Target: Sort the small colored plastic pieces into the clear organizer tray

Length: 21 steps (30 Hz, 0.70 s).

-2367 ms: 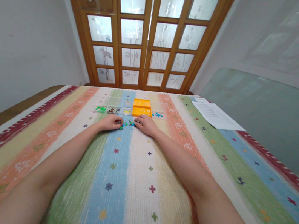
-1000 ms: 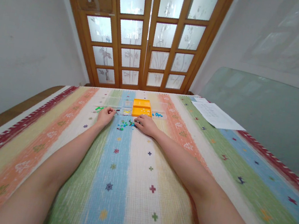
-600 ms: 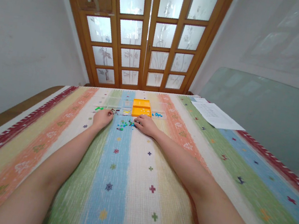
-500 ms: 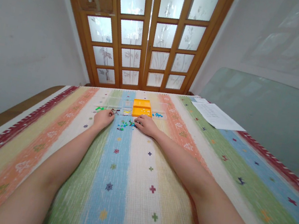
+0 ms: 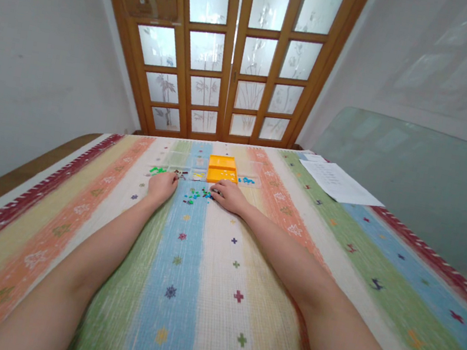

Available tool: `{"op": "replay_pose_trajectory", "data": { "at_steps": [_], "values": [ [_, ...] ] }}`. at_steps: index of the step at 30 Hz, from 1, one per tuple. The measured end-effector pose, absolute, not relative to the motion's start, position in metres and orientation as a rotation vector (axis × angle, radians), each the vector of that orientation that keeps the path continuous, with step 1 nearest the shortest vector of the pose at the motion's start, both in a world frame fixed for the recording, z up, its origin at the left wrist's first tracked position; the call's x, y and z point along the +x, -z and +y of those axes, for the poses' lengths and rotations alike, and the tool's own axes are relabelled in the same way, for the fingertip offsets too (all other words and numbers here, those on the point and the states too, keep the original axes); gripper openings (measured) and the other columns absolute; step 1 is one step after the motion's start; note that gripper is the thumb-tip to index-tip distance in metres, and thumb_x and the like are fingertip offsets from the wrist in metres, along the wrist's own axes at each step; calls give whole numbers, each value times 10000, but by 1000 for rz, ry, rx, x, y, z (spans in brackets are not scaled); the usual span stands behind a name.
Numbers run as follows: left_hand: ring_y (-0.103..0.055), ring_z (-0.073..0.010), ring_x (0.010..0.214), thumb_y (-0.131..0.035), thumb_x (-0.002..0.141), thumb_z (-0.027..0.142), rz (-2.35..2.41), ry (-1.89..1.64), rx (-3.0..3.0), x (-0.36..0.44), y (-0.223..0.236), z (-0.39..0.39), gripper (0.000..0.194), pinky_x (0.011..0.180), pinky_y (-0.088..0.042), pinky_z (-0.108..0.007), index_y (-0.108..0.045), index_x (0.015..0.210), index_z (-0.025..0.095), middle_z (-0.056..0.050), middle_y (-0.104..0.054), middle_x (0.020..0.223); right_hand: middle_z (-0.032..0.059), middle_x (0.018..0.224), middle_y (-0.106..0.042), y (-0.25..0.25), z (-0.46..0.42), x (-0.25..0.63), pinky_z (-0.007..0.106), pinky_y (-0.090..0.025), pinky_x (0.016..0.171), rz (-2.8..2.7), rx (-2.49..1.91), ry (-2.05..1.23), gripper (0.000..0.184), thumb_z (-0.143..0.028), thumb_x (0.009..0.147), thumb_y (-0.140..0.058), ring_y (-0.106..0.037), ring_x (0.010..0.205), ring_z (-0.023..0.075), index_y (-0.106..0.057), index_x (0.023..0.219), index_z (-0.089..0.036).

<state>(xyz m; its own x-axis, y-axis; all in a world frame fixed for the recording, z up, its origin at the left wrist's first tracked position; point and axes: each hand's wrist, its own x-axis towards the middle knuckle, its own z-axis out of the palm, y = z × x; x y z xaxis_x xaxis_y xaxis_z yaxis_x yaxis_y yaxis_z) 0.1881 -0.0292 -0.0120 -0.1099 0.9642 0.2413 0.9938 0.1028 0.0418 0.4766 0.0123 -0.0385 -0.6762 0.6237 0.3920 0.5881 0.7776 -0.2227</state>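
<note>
My left hand (image 5: pixel 162 186) is at the near edge of a clear compartment box with its fingers pinched together; whatever they hold is too small to make out. Small brown pieces (image 5: pixel 181 174) lie in the box beside those fingertips, and green pieces (image 5: pixel 157 170) fill a spot further left. My right hand (image 5: pixel 230 196) rests on the cloth with its fingers apart and slightly bent, the tips at the right end of a loose pile of small green, blue and dark pieces (image 5: pixel 195 195). Directly beyond it stands an open orange case (image 5: pixel 223 162) with white bits inside.
Yellow pieces (image 5: pixel 199 175) sit left of the orange case, blue pieces (image 5: pixel 247 181) to its right. A striped tablecloth (image 5: pixel 167 319) covers the table. White papers (image 5: pixel 340 182) lie at the back right. Beyond the table are glazed wooden doors (image 5: pixel 236 50).
My left hand has turned slightly at the box edge, its fingertips now drawn closer together. My right hand stays by the pile, and the boxes have not moved.
</note>
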Motion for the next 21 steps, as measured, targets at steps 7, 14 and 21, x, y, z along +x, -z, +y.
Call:
{"op": "replay_pose_trajectory", "data": {
  "at_steps": [7,14,21],
  "values": [
    [-699,-307,981,-442,977,442,-2196,289,-1988,187,12,-28,379,796,-493,-362,-757,1011,234,-116,-770,1008,99,1142,-684,38,11,477,347,-414,932,-2514,-910,-113,287,-390,1054,-531,-587,1076,231,-743,1159,-228],
    [-697,-312,992,-445,980,393,-2178,304,-1981,188,12,-28,362,812,-490,-366,-763,1011,224,-134,-763,1023,101,1145,-683,37,11,477,347,-416,936,-2523,-917,-104,298,-394,1057,-522,-589,1080,232,-743,1163,-226],
    [-698,-300,982,-463,954,328,-2203,293,-1972,190,11,-29,313,791,-493,-349,-758,980,227,-125,-770,1009,104,1143,-686,36,10,477,353,-418,935,-2518,-924,-121,273,-371,1046,-547,-594,1077,236,-745,1169,-229]
  ]
}}
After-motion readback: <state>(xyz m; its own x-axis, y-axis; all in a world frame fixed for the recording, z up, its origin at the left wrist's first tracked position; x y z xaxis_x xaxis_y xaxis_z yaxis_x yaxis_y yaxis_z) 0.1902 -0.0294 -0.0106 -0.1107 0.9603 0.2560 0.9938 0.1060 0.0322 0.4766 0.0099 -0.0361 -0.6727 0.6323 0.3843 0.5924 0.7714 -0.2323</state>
